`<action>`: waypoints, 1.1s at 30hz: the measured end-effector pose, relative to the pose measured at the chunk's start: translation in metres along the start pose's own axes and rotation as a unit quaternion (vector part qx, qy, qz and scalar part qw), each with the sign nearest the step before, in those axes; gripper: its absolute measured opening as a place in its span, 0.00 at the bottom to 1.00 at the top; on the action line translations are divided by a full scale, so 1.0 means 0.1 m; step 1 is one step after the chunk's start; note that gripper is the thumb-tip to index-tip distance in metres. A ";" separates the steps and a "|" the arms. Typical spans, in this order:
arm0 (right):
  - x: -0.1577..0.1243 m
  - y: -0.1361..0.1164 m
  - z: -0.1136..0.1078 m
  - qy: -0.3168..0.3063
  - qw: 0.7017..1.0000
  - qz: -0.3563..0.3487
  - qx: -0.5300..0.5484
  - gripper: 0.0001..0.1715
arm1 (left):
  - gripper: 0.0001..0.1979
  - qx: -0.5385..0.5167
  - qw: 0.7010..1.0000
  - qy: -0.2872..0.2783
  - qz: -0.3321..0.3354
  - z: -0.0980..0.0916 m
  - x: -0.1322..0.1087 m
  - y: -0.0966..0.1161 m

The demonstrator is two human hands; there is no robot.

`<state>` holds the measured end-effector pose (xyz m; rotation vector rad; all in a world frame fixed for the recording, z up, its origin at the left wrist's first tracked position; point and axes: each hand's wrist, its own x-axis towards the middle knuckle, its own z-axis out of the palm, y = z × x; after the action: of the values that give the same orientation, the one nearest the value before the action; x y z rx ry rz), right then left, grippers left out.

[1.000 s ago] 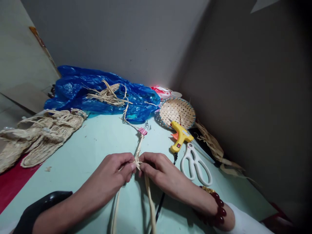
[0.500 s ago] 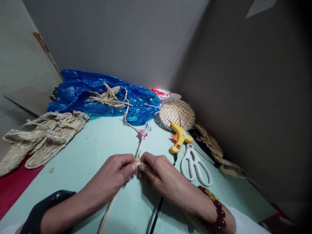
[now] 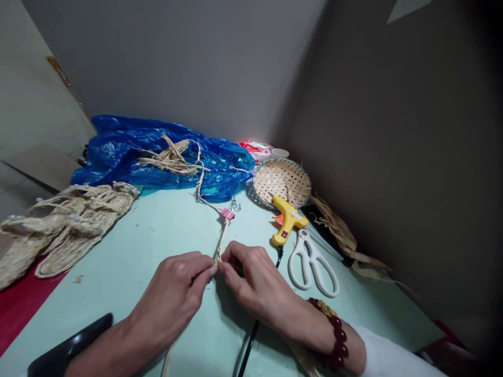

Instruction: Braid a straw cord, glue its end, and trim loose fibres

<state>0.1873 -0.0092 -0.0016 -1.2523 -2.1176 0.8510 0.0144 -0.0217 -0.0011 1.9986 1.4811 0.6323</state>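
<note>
A pale braided straw cord (image 3: 222,238) runs down the table from a pink binder clip (image 3: 227,213). At its lower end my left hand (image 3: 183,283) pinches the strands between thumb and forefinger. My right hand (image 3: 251,275) pinches the same spot from the other side, the fingertips of both hands nearly touching. Loose strands trail below: one strip (image 3: 167,361) under my left forearm, and a bundle (image 3: 304,361) beneath my right wrist. Above the clip the finished-looking braid (image 3: 199,186) leads back to a straw bundle (image 3: 173,157) lying on a blue plastic bag (image 3: 113,152).
Right of my hands lie white-handled scissors (image 3: 312,264) and a yellow glue gun (image 3: 288,220) with a black cord. Behind them sits a woven basket (image 3: 281,180). Straw husks (image 3: 341,235) lie along the right wall. Woven straw sandals (image 3: 78,225) rest at the left edge.
Both hands stay pinched at the braid's end, with the left wrist raised slightly and the fingers shifted on the strands. The whole view has moved a little, sliding things left.
</note>
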 end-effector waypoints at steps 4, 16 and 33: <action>-0.03 -0.03 -0.02 0.003 0.999 -0.017 -0.035 0.07 | 0.17 0.111 0.993 -0.012 0.044 0.00 -0.02 -0.02; 0.00 0.03 0.11 0.029 0.993 0.042 0.111 0.08 | 0.15 0.217 0.954 0.122 0.168 0.16 -0.07 0.11; 0.01 -0.04 0.06 -0.015 0.866 0.184 0.465 0.09 | 0.12 0.467 0.767 0.211 0.387 0.25 -0.26 0.08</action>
<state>0.1800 -0.0114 -0.0025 -1.0667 -1.1543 1.7737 0.0293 -0.0528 -0.0142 3.5428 1.2450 0.7757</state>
